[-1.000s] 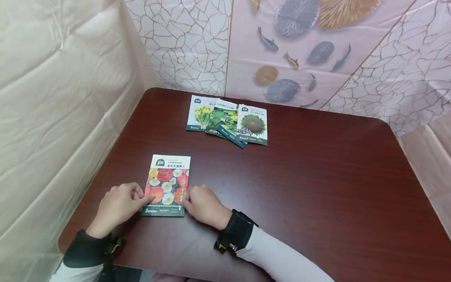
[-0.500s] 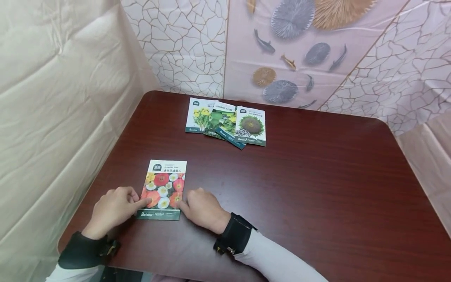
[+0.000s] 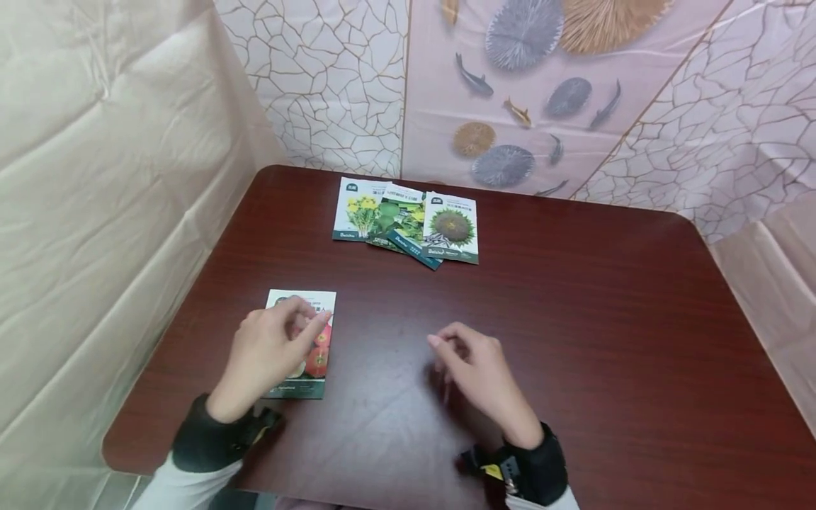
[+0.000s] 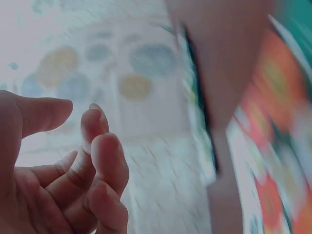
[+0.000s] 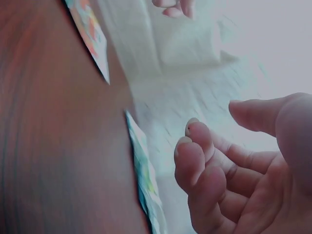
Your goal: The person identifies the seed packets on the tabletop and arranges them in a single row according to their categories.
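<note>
A flower seed packet (image 3: 316, 388) with red, orange and white blooms lies flat at the near left of the table. My left hand (image 3: 270, 347) hovers over it and covers much of its picture in the head view. In the left wrist view that hand's fingers (image 4: 109, 151) are loosely bent with a gap to the thumb, nothing between them. My right hand (image 3: 478, 372) is raised over the bare wood to the right of the packet, casting a shadow. Its fingers (image 5: 207, 185) curl loosely and hold nothing in the right wrist view.
Toward the back edge several overlapping seed packets lie fanned out: one with yellow flowers (image 3: 361, 212), a green leafy one (image 3: 408, 212) and a sunflower one (image 3: 451, 227). A cream cloth (image 3: 127, 212) hangs along the left side of the dark wooden table (image 3: 574, 319).
Both hands have let go of the flower packet's lower sides and lifted. The left moved up and right over the packet; the right moved away to the right. The packet stays in place.
</note>
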{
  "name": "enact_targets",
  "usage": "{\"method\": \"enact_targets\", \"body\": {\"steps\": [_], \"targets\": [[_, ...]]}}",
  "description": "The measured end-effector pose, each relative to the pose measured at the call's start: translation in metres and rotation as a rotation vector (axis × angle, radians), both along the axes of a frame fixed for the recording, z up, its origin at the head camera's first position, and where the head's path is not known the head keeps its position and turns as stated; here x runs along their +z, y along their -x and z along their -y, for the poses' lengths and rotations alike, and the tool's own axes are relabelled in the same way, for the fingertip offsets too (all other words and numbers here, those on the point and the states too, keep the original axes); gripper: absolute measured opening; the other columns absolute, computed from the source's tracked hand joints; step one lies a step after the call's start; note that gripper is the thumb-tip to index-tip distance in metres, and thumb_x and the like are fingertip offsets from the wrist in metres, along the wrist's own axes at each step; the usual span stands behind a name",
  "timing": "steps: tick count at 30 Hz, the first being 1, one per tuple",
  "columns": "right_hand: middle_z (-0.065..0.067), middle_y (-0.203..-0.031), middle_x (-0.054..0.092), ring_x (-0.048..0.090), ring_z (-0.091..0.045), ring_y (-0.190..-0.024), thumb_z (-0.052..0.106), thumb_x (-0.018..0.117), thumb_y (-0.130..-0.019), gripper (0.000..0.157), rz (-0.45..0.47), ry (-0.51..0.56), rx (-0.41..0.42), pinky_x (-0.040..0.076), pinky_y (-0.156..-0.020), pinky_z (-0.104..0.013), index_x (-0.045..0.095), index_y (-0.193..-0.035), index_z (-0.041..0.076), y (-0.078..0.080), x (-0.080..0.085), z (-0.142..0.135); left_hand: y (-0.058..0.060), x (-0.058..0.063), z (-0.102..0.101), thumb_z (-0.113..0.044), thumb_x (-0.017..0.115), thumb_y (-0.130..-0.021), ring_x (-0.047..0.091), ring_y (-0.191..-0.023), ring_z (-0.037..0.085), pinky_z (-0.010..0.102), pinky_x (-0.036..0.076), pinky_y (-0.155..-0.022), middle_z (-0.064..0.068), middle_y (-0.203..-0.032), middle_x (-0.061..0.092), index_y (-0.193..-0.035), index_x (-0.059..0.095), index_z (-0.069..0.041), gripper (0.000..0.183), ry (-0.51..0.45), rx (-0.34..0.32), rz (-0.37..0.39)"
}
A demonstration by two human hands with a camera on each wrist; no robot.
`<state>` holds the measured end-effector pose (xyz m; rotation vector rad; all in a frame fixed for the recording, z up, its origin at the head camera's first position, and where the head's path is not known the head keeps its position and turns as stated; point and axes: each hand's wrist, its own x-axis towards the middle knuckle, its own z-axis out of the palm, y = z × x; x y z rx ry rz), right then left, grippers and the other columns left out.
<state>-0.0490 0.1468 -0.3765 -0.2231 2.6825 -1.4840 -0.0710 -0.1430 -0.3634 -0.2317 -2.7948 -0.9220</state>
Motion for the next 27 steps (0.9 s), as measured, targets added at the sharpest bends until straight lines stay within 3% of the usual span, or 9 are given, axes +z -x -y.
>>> {"method": "enact_targets", "body": {"steps": [3,6,11,22,25,27], "targets": [[-0.005,-0.069,0.064,0.061,-0.019,-0.056,0.036,0.056,-0.098,0.023,-0.028,0.014,-0.086,0.049,-0.054,-0.026,0.066,-0.097,0.015,-0.012,0.004,-0.022,0.002,0.003,-0.025,-0.037,0.069,-0.089,0.05,-0.054,0.006,0.024,0.039,-0.051,-0.009,-0.058,0.056,-0.086,0.065,-0.018,0.02,-0.095,-0.069,-0.018],[-0.003,-0.068,0.064,0.062,-0.018,-0.056,0.031,0.058,-0.097,0.017,-0.053,0.046,-0.18,0.05,-0.054,-0.027,0.065,-0.093,0.015,-0.021,0.006,-0.038,0.001,0.003,-0.042,-0.036,0.069,-0.089,0.053,-0.057,0.005,0.024,0.043,-0.054,-0.01,-0.059,0.057,-0.085,0.064,-0.019,0.018,-0.18,-0.108,0.012],[-0.004,-0.069,0.065,0.062,-0.02,-0.056,0.025,0.06,-0.096,0.013,-0.063,0.089,-0.276,0.05,-0.051,-0.028,0.066,-0.093,0.013,-0.026,0.002,-0.05,-0.001,-0.004,-0.054,-0.036,0.069,-0.089,0.053,-0.057,0.006,0.025,0.043,-0.056,-0.01,-0.059,0.057,-0.084,0.064,-0.019,0.019,-0.218,-0.095,0.087],[-0.008,-0.07,0.065,0.062,-0.02,-0.057,0.023,0.058,-0.097,0.016,-0.058,0.097,-0.253,0.051,-0.055,-0.03,0.063,-0.101,0.008,-0.019,0.0,-0.049,-0.003,-0.007,-0.058,-0.037,0.07,-0.088,0.052,-0.054,0.006,0.025,0.043,-0.053,-0.009,-0.059,0.056,-0.084,0.064,-0.018,0.02,-0.206,-0.1,0.102],[-0.007,-0.069,0.064,0.062,-0.017,-0.057,0.031,0.057,-0.097,0.023,-0.069,0.071,-0.217,0.052,-0.055,-0.029,0.063,-0.1,0.009,-0.006,-0.001,-0.052,0.011,-0.003,-0.06,-0.038,0.07,-0.088,0.052,-0.053,0.006,0.026,0.043,-0.053,-0.009,-0.059,0.056,-0.083,0.063,-0.018,0.022,-0.154,-0.157,0.094],[-0.009,-0.071,0.065,0.062,-0.018,-0.057,0.037,0.055,-0.098,0.029,-0.061,0.02,-0.192,0.053,-0.056,-0.032,0.064,-0.1,0.009,0.015,0.0,-0.057,0.031,0.001,-0.062,-0.039,0.069,-0.089,0.052,-0.053,0.008,0.027,0.043,-0.053,-0.007,-0.06,0.058,-0.082,0.063,-0.018,0.023,-0.099,-0.213,0.092]]}}
